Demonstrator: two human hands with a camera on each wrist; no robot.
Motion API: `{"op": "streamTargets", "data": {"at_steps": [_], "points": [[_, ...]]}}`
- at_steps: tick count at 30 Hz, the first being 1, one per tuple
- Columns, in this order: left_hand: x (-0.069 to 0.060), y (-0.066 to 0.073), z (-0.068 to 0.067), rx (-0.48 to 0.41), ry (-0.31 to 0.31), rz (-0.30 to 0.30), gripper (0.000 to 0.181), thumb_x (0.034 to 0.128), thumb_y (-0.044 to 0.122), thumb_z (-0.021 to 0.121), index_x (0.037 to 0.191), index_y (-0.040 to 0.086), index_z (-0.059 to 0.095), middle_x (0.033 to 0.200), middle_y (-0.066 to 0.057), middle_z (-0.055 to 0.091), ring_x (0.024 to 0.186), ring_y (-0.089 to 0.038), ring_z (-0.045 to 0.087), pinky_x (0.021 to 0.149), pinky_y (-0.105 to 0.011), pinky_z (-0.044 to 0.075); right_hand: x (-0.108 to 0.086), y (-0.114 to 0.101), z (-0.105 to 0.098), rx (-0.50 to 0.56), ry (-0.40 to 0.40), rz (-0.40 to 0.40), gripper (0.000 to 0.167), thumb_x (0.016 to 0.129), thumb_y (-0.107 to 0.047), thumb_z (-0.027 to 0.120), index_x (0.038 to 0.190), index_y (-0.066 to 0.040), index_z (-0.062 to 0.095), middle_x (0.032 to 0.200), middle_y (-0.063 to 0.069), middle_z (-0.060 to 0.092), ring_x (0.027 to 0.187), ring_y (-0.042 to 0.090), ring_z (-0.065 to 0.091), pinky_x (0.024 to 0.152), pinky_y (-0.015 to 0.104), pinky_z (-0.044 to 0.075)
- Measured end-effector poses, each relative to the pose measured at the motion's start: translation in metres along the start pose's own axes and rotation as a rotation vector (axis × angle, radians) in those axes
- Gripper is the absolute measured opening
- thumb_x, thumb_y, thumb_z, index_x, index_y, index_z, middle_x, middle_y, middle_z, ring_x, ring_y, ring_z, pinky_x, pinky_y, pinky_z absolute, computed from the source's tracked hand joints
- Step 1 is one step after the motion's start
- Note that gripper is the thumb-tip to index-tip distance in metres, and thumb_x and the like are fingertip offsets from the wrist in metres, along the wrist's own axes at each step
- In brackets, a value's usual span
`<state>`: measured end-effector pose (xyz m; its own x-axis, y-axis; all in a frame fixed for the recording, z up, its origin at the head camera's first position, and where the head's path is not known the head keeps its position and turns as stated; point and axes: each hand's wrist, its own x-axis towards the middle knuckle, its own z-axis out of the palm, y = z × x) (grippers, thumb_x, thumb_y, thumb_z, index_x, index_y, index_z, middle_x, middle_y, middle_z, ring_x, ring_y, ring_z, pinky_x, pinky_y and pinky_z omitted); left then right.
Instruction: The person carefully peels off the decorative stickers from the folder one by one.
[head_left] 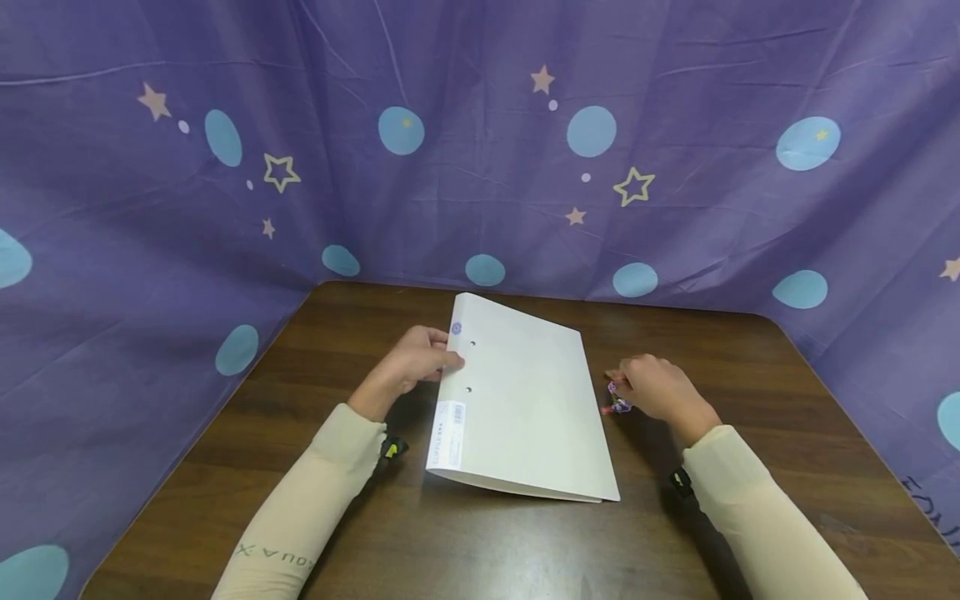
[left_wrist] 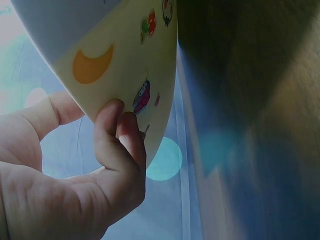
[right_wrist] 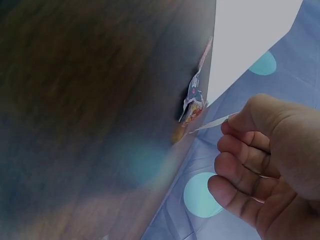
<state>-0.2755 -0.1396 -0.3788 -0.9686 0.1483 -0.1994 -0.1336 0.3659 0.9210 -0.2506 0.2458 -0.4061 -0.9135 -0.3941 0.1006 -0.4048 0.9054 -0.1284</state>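
A white clip file folder [head_left: 528, 400] is tilted over the table, with two rivets and a label [head_left: 447, 437] along its spine. My left hand [head_left: 411, 360] grips the spine, thumb on top and fingers beneath. In the left wrist view, the folder's underside carries an orange moon sticker [left_wrist: 93, 65], a pink cartoon sticker [left_wrist: 142, 96] and a cherry-like sticker [left_wrist: 148, 25]. Right of the folder, my right hand [head_left: 662, 387] pinches a thin whitish strip [right_wrist: 215, 122] between thumb and forefinger. Just beside it on the table lie small colourful cut-out pieces [head_left: 619, 402], seemingly stickers.
The brown wooden table [head_left: 525, 550] has a back edge running close behind the folder. A purple curtain [head_left: 480, 208] with stars and blue ovals hangs around its back and sides.
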Motion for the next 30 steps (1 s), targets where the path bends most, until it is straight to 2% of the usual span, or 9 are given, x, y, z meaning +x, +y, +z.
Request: {"op": "streamTargets", "data": {"at_steps": [9,17,21,25,30], "points": [[0.0,0.001,0.0,-0.016,0.002,0.002,0.048,0.0882,0.001,0.073,0.131,-0.011,0.055,0.119,-0.024,0.066,0.095,-0.028,0.069,0.086,-0.045,0.06,0.003,0.002,0.007,-0.005,-0.017,-0.006,0.017,0.095,-0.009,0.068,0.079,-0.012,0.064,0.078,0.001,0.06,0.067,0.019,0.051,0.056,0.037,0.045],[0.0,0.001,0.0,-0.043,-0.011,0.008,0.049,0.0879,-0.001,0.072,0.132,-0.013,0.054,0.118,-0.025,0.066,0.093,-0.026,0.069,0.086,-0.046,0.06,0.002,0.0,0.007,-0.001,0.0,-0.015,0.027,0.094,-0.007,0.068,0.072,-0.015,0.055,0.073,-0.001,0.054,0.065,0.018,0.047,0.056,0.035,0.041],[0.001,0.0,0.0,-0.048,-0.007,0.007,0.049,0.0879,0.001,0.072,0.132,-0.012,0.055,0.117,-0.023,0.066,0.092,-0.026,0.069,0.085,-0.044,0.06,0.002,-0.005,0.005,0.051,0.018,-0.036,0.027,0.094,-0.005,0.068,0.072,-0.014,0.055,0.074,-0.001,0.056,0.064,0.015,0.046,0.055,0.032,0.038],[0.0,0.0,0.0,-0.052,-0.004,0.02,0.048,0.0876,0.001,0.072,0.13,-0.011,0.056,0.113,-0.021,0.066,0.09,-0.025,0.069,0.081,-0.042,0.06,0.005,-0.012,0.004,0.117,0.021,-0.048,0.015,0.093,-0.005,0.068,0.08,-0.012,0.065,0.076,-0.002,0.059,0.064,0.013,0.05,0.057,0.032,0.043],[-0.001,0.001,0.0,-0.06,0.002,0.047,0.046,0.0872,0.003,0.073,0.129,-0.009,0.058,0.111,-0.02,0.069,0.087,-0.023,0.068,0.076,-0.039,0.059,0.009,-0.025,0.005,0.212,0.013,-0.076,0.004,0.095,-0.008,0.071,0.091,-0.006,0.07,0.075,-0.002,0.061,0.063,0.01,0.055,0.059,0.031,0.049]]}}
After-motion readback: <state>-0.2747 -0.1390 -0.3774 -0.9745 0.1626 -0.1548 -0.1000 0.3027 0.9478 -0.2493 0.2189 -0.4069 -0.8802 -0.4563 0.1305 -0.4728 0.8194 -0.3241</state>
